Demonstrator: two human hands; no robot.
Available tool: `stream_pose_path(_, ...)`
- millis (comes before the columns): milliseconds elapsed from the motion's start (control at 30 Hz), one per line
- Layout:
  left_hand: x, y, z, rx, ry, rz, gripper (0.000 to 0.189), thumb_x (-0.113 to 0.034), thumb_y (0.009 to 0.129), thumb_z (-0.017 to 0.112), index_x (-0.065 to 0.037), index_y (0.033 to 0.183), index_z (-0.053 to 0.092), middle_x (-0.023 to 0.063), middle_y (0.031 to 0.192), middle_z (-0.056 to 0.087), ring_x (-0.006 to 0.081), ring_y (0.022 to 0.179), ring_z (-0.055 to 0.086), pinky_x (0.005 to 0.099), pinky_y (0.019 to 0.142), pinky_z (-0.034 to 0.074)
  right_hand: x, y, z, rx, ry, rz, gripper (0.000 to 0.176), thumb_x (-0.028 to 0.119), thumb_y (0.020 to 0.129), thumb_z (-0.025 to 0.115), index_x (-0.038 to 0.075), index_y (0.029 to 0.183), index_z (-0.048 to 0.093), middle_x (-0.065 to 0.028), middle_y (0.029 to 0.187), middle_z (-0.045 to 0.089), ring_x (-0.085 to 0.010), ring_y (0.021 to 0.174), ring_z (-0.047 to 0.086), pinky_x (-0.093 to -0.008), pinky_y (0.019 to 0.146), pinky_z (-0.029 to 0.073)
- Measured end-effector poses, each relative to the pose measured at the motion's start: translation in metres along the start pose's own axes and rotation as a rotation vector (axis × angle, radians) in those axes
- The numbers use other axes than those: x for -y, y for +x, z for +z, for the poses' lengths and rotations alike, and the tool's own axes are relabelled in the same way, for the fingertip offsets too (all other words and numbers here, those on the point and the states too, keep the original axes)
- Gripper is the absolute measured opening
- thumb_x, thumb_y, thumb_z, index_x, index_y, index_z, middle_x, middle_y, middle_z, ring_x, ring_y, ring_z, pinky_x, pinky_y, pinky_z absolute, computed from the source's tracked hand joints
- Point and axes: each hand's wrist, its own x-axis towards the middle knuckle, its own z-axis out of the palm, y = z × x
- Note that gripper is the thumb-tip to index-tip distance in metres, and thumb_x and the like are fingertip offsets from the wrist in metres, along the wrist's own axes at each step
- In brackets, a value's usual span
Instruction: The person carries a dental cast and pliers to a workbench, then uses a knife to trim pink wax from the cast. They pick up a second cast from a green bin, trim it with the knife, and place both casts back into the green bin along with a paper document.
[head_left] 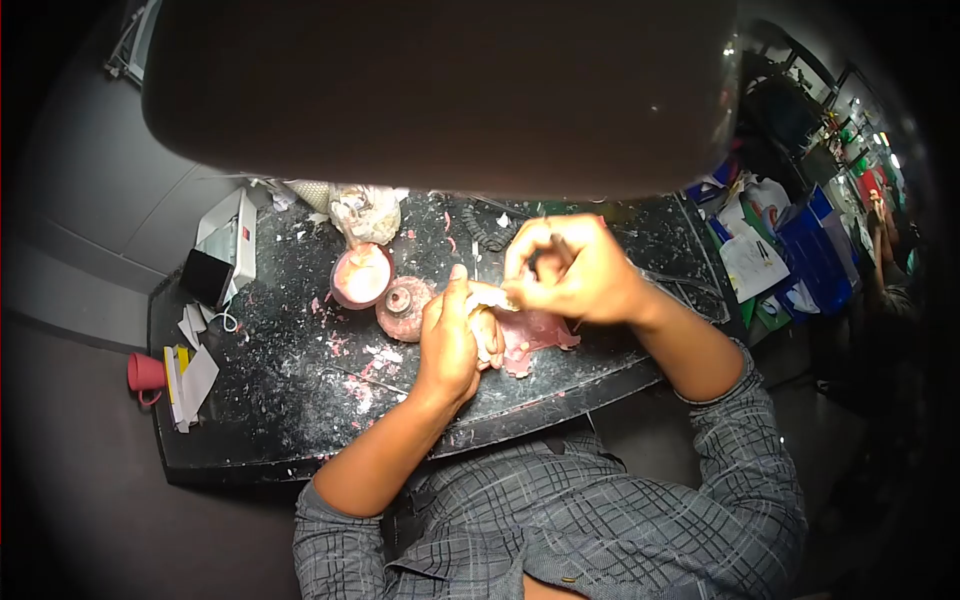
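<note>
My left hand [450, 345] is closed around a small whitish piece [488, 297], its thumb pointing up along one side. Much of that piece is hidden by the fingers. To its right, my right hand [590, 270] pinches a slim dark-handled tool [560, 242], with the fingertips right at the edge of the pale piece. Just left of my left hand stands a round jar with a knobbed top [402, 312]. Beyond the jar is a round bowl [362, 276] with pale pink material in it. Under my hands lies a pink sheet [535, 338] with ragged edges.
White and pink scraps litter the black table [270, 400]. A clear plastic bag [365, 215] lies at the back. At left are a white box [228, 235], a dark device [206, 278] and a pink mug [147, 372]. Blue bins [815, 260] stand right; a dark shape covers the top.
</note>
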Motion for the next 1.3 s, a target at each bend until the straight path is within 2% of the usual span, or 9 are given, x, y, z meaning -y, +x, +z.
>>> stream_pose_path(233, -0.008, -0.004, 0.0, -0.113, 0.23, 0.102, 0.068, -0.045, 0.11, 0.025, 0.004, 0.089, 0.066, 0.005, 0.053, 0.052, 0.0096, 0.038, 0.046, 0.0221, 0.037, 0.037, -0.012, 0.003, -0.033, 0.418, -0.45, 0.201, 0.022, 0.006, 0.073, 0.079, -0.005, 0.091, 0.071, -0.0127, 0.076, 0.072, -0.0167, 0.068, 0.067, -0.0309, 0.064, 0.052)
stream_pose_path(500, -0.014, 0.003, -0.01, 0.129, 0.421, 0.283, 0.068, -0.05, 0.109, 0.023, 0.003, 0.106, 0.066, 0.0073, 0.075, 0.065, 0.0094, 0.052, 0.056, 0.0203, 0.047, 0.043, 0.002, 0.005, -0.068, -0.144, -0.623, 0.222, 0.022, 0.015, 0.083, 0.081, -0.003, 0.083, 0.069, -0.0054, 0.069, 0.07, -0.0073, 0.062, 0.06, -0.0261, 0.058, 0.048)
stream_pose_path(633, -0.032, 0.011, 0.013, 0.317, 0.399, 0.369, 0.049, -0.036, 0.109, 0.039, 0.004, 0.133, 0.054, 0.0083, 0.105, 0.068, 0.0099, 0.078, 0.06, 0.0231, 0.07, 0.048, 0.009, 0.008, -0.076, -0.054, 0.006, 0.376, 0.028, 0.027, 0.091, 0.075, 0.002, 0.078, 0.07, -0.0041, 0.067, 0.07, -0.0064, 0.053, 0.056, -0.0243, 0.05, 0.043)
stream_pose_path(700, -0.042, 0.016, 0.036, 0.267, 0.522, 0.412, 0.042, -0.017, 0.103, 0.053, 0.004, 0.14, 0.048, 0.0113, 0.12, 0.065, 0.0143, 0.095, 0.064, 0.0261, 0.084, 0.05, -0.006, 0.008, -0.073, -0.134, 0.14, 0.242, 0.033, 0.029, 0.092, 0.074, 0.003, 0.076, 0.064, -0.0049, 0.065, 0.067, -0.0102, 0.052, 0.06, -0.0233, 0.046, 0.043)
stream_pose_path(800, -0.062, 0.046, 0.073, 0.237, 0.876, 0.959, 0.044, -0.003, 0.096, 0.06, 0.005, 0.139, 0.05, 0.0125, 0.128, 0.062, 0.02, 0.116, 0.059, 0.0313, 0.098, 0.046, -0.018, 0.013, -0.086, -0.278, -0.148, 0.295, 0.031, 0.026, 0.091, 0.074, 0.001, 0.08, 0.062, -0.0059, 0.065, 0.065, -0.017, 0.059, 0.066, -0.0323, 0.052, 0.052)
stream_pose_path(900, -0.102, 0.079, 0.121, 0.17, 1.232, 1.442, 0.046, 0.0, 0.087, 0.066, 0.0, 0.132, 0.059, 0.0175, 0.118, 0.066, 0.0295, 0.109, 0.063, 0.0368, 0.096, 0.048, -0.049, 0.021, -0.096, -0.412, -0.643, 0.083, 0.026, 0.022, 0.086, 0.076, -0.001, 0.085, 0.064, -0.0138, 0.066, 0.064, -0.0237, 0.062, 0.067, -0.039, 0.058, 0.051)
stream_pose_path(933, -0.109, 0.099, 0.132, 0.152, 1.286, 1.516, 0.046, 0.0, 0.085, 0.068, -0.003, 0.131, 0.061, 0.0166, 0.113, 0.066, 0.0309, 0.106, 0.063, 0.0385, 0.093, 0.048, -0.044, 0.019, -0.092, -0.437, -0.614, 0.072, 0.031, 0.029, 0.083, 0.075, -0.002, 0.083, 0.07, -0.0231, 0.075, 0.067, -0.0384, 0.072, 0.067, -0.0469, 0.065, 0.051)
stream_pose_path(1033, -0.133, 0.161, 0.171, 0.098, 1.385, 1.691, 0.044, -0.002, 0.082, 0.071, -0.009, 0.125, 0.066, 0.0152, 0.107, 0.068, 0.0342, 0.098, 0.063, 0.0441, 0.088, 0.049, -0.048, 0.02, -0.081, -0.414, -0.559, -0.011, 0.024, 0.022, 0.084, 0.075, -0.001, 0.088, 0.071, -0.0251, 0.084, 0.07, -0.0376, 0.081, 0.071, -0.0434, 0.072, 0.055)
stream_pose_path(1300, -0.151, 0.267, 0.198, 0.26, 1.699, 1.046, 0.045, -0.009, 0.079, 0.067, -0.01, 0.125, 0.066, 0.0205, 0.117, 0.067, 0.0408, 0.108, 0.062, 0.0449, 0.098, 0.049, -0.03, 0.015, -0.075, -0.274, -0.662, 0.132, 0.026, 0.023, 0.082, 0.076, -0.003, 0.087, 0.071, -0.0257, 0.086, 0.07, -0.0421, 0.085, 0.07, -0.0472, 0.077, 0.056)
